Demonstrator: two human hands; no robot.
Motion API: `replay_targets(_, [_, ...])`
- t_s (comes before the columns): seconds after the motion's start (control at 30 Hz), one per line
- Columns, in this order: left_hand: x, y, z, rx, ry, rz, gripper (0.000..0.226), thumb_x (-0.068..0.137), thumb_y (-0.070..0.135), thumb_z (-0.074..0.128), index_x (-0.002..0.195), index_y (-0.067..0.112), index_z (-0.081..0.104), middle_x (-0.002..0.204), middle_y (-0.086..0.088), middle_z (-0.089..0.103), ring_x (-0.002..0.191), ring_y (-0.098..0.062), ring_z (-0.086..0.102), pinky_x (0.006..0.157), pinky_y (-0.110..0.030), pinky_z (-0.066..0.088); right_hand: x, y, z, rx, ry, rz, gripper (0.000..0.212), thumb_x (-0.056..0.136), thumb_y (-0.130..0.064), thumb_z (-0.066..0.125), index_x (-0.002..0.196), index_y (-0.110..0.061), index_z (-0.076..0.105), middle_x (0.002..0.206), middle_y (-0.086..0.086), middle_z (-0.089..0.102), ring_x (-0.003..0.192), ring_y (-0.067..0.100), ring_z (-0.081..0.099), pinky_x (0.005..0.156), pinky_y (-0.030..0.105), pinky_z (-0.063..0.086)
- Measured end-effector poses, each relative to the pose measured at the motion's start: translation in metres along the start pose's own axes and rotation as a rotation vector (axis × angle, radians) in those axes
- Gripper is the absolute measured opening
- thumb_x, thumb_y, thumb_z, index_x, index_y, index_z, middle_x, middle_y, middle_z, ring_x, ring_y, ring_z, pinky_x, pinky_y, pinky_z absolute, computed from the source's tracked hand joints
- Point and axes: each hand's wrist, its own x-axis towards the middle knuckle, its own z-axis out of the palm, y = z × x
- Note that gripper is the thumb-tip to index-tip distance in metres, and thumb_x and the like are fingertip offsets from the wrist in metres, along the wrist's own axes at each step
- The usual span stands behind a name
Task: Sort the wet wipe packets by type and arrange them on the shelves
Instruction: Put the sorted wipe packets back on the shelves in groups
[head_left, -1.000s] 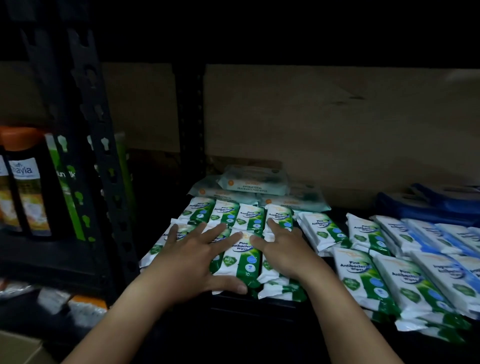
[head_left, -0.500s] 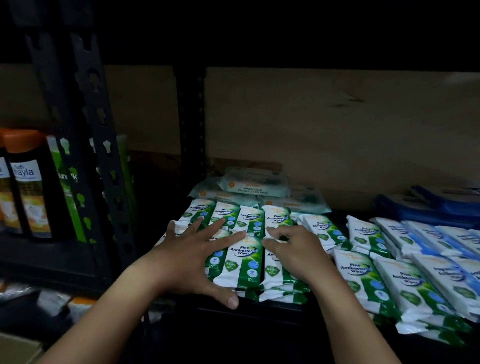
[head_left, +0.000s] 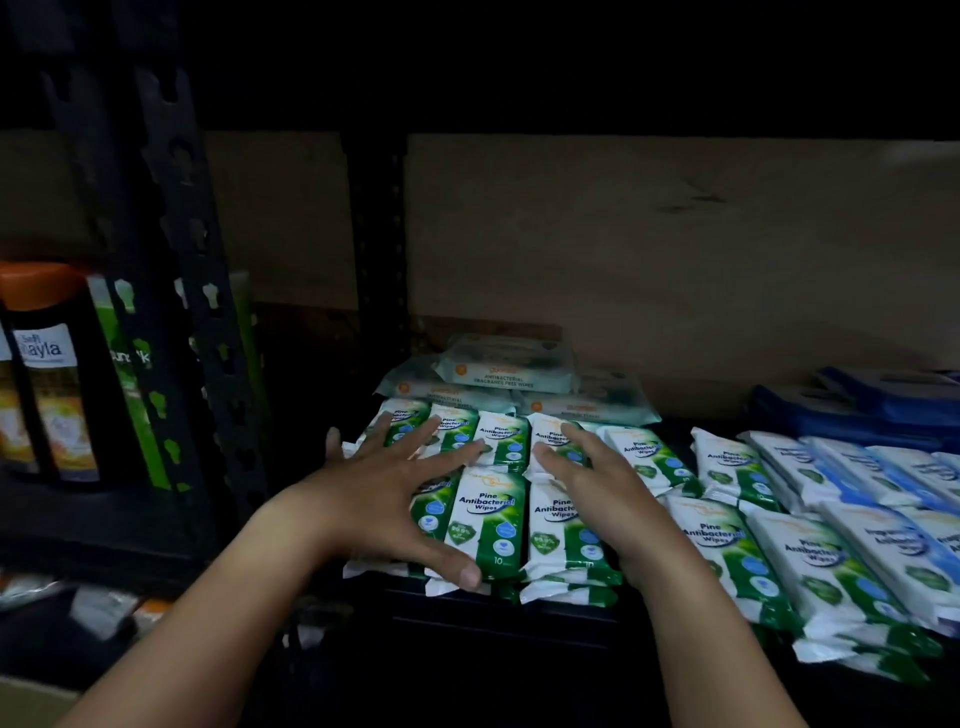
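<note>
Head view, green packets (head_left: 488, 525) lengthwise front-to-back, labels seemingly upward

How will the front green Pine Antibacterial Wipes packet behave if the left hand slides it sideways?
The Pine Antibacterial Wipes packet looks like a soft film pouch, so it would probably flex rather than stay stiff. Its glossy wrapper may slip over the packets stacked beneath. The left hand lies flat with spread fingers, which should steady it.

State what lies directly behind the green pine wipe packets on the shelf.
Behind the green pine wipe packets lie pale fragrance-free wipe packs, one stacked on top. Whatever sits behind those is hidden.
</note>
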Motion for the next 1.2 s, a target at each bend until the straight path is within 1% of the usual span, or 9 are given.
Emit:
replay_targets(0.3, [0.004,-0.003,0.002,-0.088,-0.040,0.015,0.104,0.045,0.097,0.063,0.128,0.086,0.001,0.162,0.027,-0.016,0.151,-0.019,-0.023,0.116,-0.068,-0.011,0.008,0.005,0.019,-0.203,-0.012,-0.071,0.074,0.092,-0.040,0.071,0.156,-0.025,0.036,0.164,-0.001,0.028,0.144,0.023,0.038,0.111,0.034,0.034])
replay_targets(0.43, [0.004,-0.004,-0.002,-0.101,-0.070,0.014,0.103,0.048,0.095,0.066,0.128,0.087,0.002,0.161,0.029,-0.017,0.151,-0.016,-0.023,0.116,-0.067,-0.012,0.011,0.005,0.018,-0.275,-0.018,-0.065,0.073,0.092,-0.047,0.069,0.155,-0.027,0.037,0.163,0.000,0.028,0.142,0.024,0.040,0.102,0.028,0.035])
replay_targets(0.57, [0.007,-0.002,-0.010,-0.151,-0.121,0.018,0.107,0.040,0.099,0.063,0.126,0.088,0.002,0.162,0.027,-0.018,0.151,-0.018,-0.023,0.114,-0.066,-0.018,0.006,0.000,0.011,-0.373,0.000,-0.096,0.075,0.091,-0.060,0.062,0.154,-0.026,0.039,0.163,0.002,0.029,0.148,0.027,0.029,0.117,0.042,0.033])
replay_targets(0.67, [0.013,0.014,-0.015,-0.198,-0.062,0.071,0.105,0.044,0.100,0.061,0.129,0.086,0.002,0.162,0.029,-0.013,0.152,-0.017,-0.020,0.118,-0.062,-0.015,-0.007,-0.013,-0.007,-0.392,0.033,-0.166,0.065,0.095,-0.052,0.062,0.151,-0.024,0.045,0.156,0.000,0.042,0.141,0.023,0.042,0.114,0.035,0.036])
replay_targets(0.8, [0.034,0.057,-0.024,-0.272,0.103,0.256,0.079,0.078,0.079,0.060,0.143,0.072,0.016,0.164,0.025,0.012,0.151,-0.006,0.012,0.122,-0.037,0.019,-0.019,-0.022,-0.057,-0.477,0.198,-0.187,0.031,0.096,-0.037,0.063,0.122,-0.022,0.069,0.123,0.002,0.069,0.119,0.021,0.060,0.086,0.022,0.039])
replay_targets(0.9, [0.063,0.093,-0.026,-0.187,0.206,0.395,0.063,0.095,0.061,0.056,0.151,0.054,0.028,0.160,0.019,0.030,0.146,-0.008,0.030,0.110,-0.026,0.031,-0.019,-0.018,-0.102,-0.548,0.305,-0.156,0.014,0.097,-0.023,0.061,0.103,-0.017,0.072,0.111,0.008,0.072,0.112,0.025,0.062,0.085,0.026,0.042])
replay_targets(1.0, [0.091,0.130,-0.029,-0.079,0.189,0.425,0.057,0.101,0.044,0.056,0.153,0.044,0.033,0.158,0.005,0.039,0.144,-0.017,0.035,0.112,-0.033,0.033,-0.010,-0.004,-0.135,-0.623,0.327,-0.094,0.025,0.097,-0.016,0.059,0.119,-0.011,0.069,0.128,0.012,0.065,0.121,0.028,0.058,0.087,0.025,0.040])
replay_targets(1.1, [0.110,0.161,-0.032,-0.016,0.102,0.429,0.056,0.102,0.030,0.052,0.154,0.040,0.035,0.158,-0.002,0.038,0.144,-0.024,0.035,0.112,-0.036,0.034,0.001,0.006,-0.144,-0.714,0.264,-0.042,0.040,0.099,-0.022,0.059,0.138,-0.012,0.058,0.144,0.014,0.054,0.130,0.030,0.052,0.099,0.031,0.043])
replay_targets(1.2, [0.125,0.183,-0.025,0.012,0.032,0.403,0.053,0.099,0.022,0.047,0.150,0.035,0.043,0.157,-0.007,0.040,0.142,-0.028,0.039,0.113,-0.039,0.036,0.008,0.016,-0.144,-0.762,0.238,-0.050,0.041,0.099,-0.027,0.060,0.139,-0.018,0.059,0.144,0.015,0.053,0.129,0.032,0.053,0.100,0.035,0.045])
